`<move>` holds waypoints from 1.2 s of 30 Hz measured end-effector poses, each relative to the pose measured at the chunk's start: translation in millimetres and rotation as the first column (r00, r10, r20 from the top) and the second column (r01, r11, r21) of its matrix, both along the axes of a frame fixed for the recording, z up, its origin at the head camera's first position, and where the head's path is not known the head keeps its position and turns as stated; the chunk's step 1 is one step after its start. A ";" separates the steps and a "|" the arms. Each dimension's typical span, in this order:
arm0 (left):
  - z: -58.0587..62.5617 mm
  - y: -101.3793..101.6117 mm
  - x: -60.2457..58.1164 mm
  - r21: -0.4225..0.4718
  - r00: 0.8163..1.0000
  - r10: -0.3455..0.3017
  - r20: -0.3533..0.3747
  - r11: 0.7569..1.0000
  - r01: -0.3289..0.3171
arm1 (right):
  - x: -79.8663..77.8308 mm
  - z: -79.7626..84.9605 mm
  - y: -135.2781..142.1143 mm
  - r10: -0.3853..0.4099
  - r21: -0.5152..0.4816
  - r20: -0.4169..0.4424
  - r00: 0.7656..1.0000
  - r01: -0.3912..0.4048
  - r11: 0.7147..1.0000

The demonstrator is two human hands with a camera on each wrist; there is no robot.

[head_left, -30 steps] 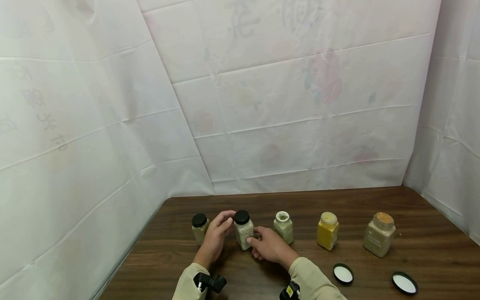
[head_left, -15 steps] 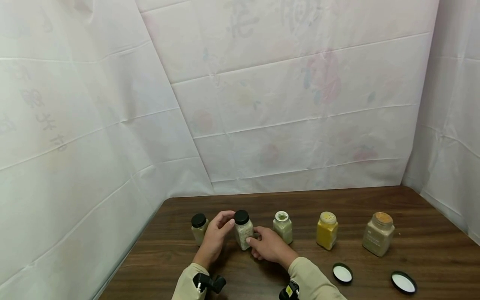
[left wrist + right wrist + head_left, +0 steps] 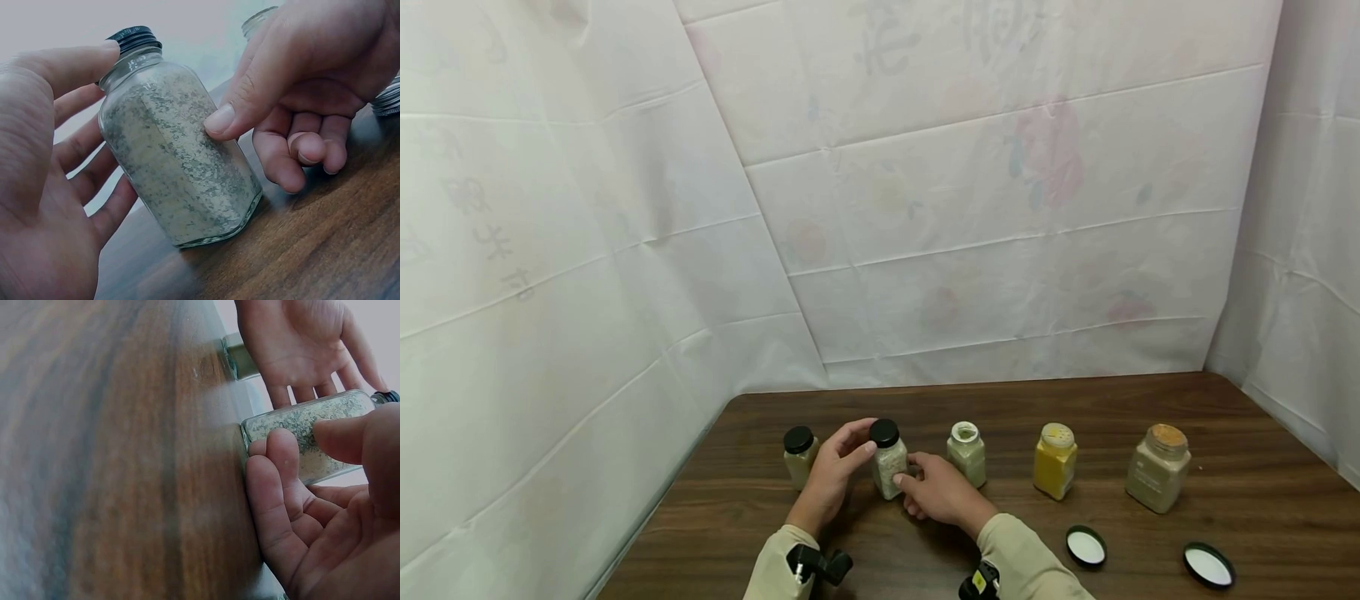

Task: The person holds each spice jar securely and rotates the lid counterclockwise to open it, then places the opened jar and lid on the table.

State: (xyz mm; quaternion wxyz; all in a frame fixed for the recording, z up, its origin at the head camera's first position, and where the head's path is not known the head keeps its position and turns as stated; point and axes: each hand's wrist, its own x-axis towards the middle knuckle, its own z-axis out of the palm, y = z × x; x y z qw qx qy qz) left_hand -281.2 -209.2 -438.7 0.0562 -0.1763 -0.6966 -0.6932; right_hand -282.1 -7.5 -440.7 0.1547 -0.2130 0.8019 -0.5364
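Observation:
A square glass jar (image 3: 891, 473) of pale flakes mixed with green bits stands upright on the table before me. It wears a black ribbed lid (image 3: 134, 39). My left hand (image 3: 831, 473) pinches this lid: the thumb lies on its near side, and the fingers reach behind the lid and the jar's shoulder. Low on the jar's body, my right hand (image 3: 943, 493) grips the glass, its thumb pressed on the front as the left wrist view shows. The right index finger is partly hidden behind the glass.
A black-lidded jar (image 3: 799, 468) stands left. To the right stand a pale green jar (image 3: 967, 462), a yellow jar (image 3: 1055, 468) and a larger jar with an orange top (image 3: 1159, 479), all without black lids. Two lids (image 3: 1086, 547) lie near the front right of the wooden table (image 3: 700, 533).
My left thumb has slid a little to the right, onto the side of the lid. The right hand and the jar have hardly moved.

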 end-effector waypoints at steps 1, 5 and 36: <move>-0.2 -0.1 -0.3 -0.006 1.000 -0.003 -0.001 1.000 0.003 | -0.1 -0.1 0.2 0.001 0.002 -0.004 1.000 -0.001 1.000; -1.2 -0.3 -1.3 -0.031 1.000 -0.002 -0.002 1.000 0.002 | -0.4 -0.7 0.1 0.000 0.006 -0.009 1.000 0.000 1.000; 3.4 1.9 1.4 0.101 0.998 -0.002 0.066 0.995 -0.004 | 1.7 0.3 -1.1 -0.004 -0.007 -0.010 1.000 0.004 1.000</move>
